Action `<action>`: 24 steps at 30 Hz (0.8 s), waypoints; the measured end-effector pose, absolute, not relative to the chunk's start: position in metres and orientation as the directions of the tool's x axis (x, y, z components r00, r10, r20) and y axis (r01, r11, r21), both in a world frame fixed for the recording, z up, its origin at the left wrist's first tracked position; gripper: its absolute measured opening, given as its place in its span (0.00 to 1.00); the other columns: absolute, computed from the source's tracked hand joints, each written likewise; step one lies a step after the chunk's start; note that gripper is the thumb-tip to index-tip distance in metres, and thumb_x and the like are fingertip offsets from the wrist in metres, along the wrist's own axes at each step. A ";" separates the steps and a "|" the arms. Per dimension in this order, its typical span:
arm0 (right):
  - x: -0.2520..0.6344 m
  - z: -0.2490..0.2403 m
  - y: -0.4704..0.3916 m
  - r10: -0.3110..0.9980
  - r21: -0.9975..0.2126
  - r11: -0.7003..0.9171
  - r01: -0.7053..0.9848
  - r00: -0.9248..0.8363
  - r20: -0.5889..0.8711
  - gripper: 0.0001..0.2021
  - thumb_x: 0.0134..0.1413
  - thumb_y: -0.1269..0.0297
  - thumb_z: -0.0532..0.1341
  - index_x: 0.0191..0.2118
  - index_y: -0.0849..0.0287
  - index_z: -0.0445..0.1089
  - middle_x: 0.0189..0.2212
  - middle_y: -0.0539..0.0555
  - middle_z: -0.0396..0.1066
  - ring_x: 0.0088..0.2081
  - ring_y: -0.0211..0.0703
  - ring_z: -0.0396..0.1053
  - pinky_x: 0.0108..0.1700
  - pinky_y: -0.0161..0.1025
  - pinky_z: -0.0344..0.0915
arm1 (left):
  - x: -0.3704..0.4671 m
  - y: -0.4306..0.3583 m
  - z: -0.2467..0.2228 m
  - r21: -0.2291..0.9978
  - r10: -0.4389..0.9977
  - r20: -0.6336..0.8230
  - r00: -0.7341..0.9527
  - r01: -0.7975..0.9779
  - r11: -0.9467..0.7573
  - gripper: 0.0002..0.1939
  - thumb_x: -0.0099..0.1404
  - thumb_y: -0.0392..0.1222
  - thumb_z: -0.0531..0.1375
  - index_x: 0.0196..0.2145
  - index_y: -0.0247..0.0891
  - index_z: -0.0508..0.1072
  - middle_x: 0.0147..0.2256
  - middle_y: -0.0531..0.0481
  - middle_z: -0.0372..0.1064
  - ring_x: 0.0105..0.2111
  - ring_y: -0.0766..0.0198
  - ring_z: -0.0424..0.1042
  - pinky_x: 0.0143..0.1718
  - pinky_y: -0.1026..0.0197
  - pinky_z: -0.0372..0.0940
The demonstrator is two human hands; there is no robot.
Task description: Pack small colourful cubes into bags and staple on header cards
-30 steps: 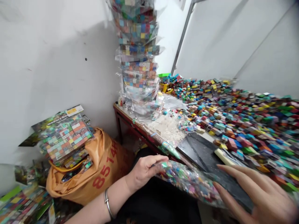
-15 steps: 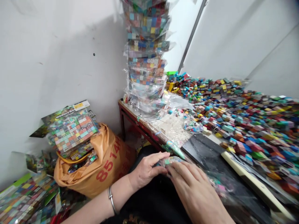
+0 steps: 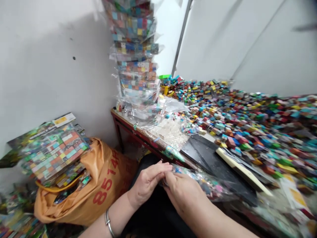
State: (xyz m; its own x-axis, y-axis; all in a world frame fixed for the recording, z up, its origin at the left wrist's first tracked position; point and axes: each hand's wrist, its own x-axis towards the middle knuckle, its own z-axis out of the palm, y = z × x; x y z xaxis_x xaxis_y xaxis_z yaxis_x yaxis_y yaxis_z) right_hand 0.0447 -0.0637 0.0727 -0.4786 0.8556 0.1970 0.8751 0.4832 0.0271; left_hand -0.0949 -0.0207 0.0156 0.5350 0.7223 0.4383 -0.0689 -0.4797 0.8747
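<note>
A transparent plastic bag [image 3: 209,185] of small multicoloured pieces stretches rightward from my hands, over the table's near edge. Its left end lies between my palms, above my dark-clothed lap. My left hand [image 3: 148,181], fingers together and curved, presses on that end and meets the other hand. My right hand [image 3: 184,193] is closed around the same end, with its thumb side toward the left fingers. My palms hide the gripped part. Behind the bag, a black board [image 3: 198,157] lies on the table, with a cream-handled paper cutter arm [image 3: 244,172] along its right side.
A large heap of coloured blocks [image 3: 223,109] covers the table [image 3: 170,132] at the back right. A tall stack of wrapped block packs [image 3: 136,66] stands at its far left corner. On my left, an orange sack [image 3: 104,181] holds packaged block sets [image 3: 56,152].
The view has swung right. My hands have drawn closer together over the bag's end, and more of the bag shows to the right of my right hand.
</note>
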 end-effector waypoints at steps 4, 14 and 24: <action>0.041 0.082 -0.070 0.864 0.014 0.476 0.879 -0.471 0.177 0.09 0.43 0.79 0.55 0.31 0.61 0.65 0.25 0.54 0.71 0.27 0.45 0.70 0.29 0.39 0.67 | -0.093 -0.023 0.016 0.862 0.705 0.462 0.538 -0.087 -0.499 0.16 0.65 0.34 0.48 0.49 0.44 0.67 0.50 0.52 0.65 0.52 0.63 0.61 0.59 0.53 0.48; 0.165 0.118 -0.137 0.853 0.129 0.380 0.916 -0.401 0.336 0.13 0.56 0.59 0.53 0.45 0.56 0.62 0.37 0.52 0.71 0.36 0.40 0.69 0.36 0.36 0.64 | -0.092 -0.026 0.023 0.902 0.778 0.395 0.488 -0.045 -0.429 0.14 0.65 0.36 0.49 0.44 0.40 0.71 0.45 0.50 0.69 0.49 0.61 0.64 0.57 0.52 0.51; 0.162 0.096 -0.117 0.901 0.140 0.306 0.942 -0.334 0.275 0.10 0.55 0.65 0.48 0.35 0.54 0.67 0.29 0.50 0.72 0.27 0.41 0.69 0.29 0.40 0.54 | -0.087 -0.025 0.024 0.943 0.846 0.299 0.441 0.000 -0.333 0.12 0.65 0.38 0.50 0.40 0.42 0.72 0.43 0.53 0.71 0.50 0.62 0.64 0.56 0.56 0.52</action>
